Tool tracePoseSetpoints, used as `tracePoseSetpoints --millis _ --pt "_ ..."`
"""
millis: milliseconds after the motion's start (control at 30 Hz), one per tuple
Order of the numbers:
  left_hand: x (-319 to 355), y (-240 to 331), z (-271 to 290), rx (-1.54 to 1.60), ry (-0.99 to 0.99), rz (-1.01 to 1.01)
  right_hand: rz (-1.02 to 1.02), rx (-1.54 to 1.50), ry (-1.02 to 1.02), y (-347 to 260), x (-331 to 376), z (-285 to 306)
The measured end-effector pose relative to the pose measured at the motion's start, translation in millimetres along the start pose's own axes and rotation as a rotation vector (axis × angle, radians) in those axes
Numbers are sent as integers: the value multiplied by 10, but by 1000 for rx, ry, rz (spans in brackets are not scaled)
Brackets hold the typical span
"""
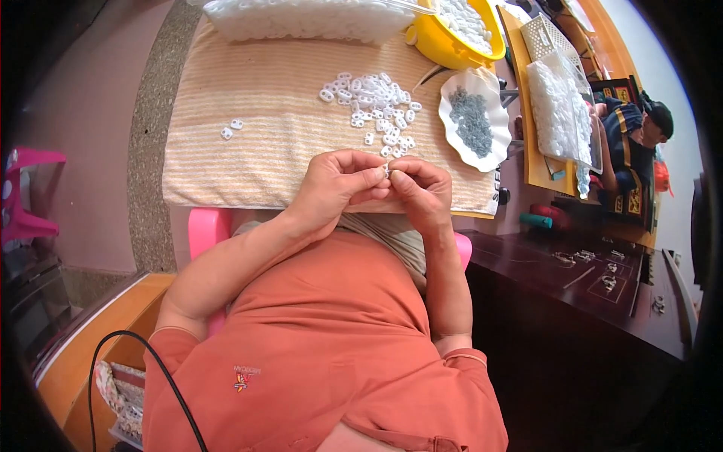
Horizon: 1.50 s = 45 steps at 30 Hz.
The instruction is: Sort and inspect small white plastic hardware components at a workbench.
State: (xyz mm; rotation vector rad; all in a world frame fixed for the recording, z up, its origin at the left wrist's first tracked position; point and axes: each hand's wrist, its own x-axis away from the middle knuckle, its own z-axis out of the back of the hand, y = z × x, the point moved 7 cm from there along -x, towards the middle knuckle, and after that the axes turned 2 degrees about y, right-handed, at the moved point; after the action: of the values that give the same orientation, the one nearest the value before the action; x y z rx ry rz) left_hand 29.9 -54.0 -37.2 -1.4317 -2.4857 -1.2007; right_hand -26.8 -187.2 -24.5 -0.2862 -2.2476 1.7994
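Observation:
My left hand (336, 182) and my right hand (425, 190) meet over the near edge of the cloth-covered table, thumbs and fingertips pinched together. Between them is a small white plastic piece (387, 171), mostly covered by the fingertips. Just beyond lies a loose pile of small white oval plastic pieces with two holes (369, 92), some trailing toward my hands. Two similar white pieces (231, 129) lie apart at the left. To the right, a white scalloped dish (488, 157) holds many tiny grey parts (471, 120).
At the back stand a clear container of white pieces (301, 19) and a yellow basin (433, 45) with more. Tweezers (428, 75) lie beside the dish. Rightward, a person (629, 128) sits behind another table with a clear bin of white pieces (557, 105). A pink stool (30, 192) stands left.

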Motion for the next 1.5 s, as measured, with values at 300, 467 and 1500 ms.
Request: tracePoseSetpoints --millis 300,467,1500 --pt "-14 1 22 17 7 -8 -9 -62 3 -1 -9 -3" --pt "-8 20 21 13 14 -20 14 -25 16 -78 8 -61" --pt "2 87 37 -17 50 -41 246 1359 -42 -487 -400 -232"
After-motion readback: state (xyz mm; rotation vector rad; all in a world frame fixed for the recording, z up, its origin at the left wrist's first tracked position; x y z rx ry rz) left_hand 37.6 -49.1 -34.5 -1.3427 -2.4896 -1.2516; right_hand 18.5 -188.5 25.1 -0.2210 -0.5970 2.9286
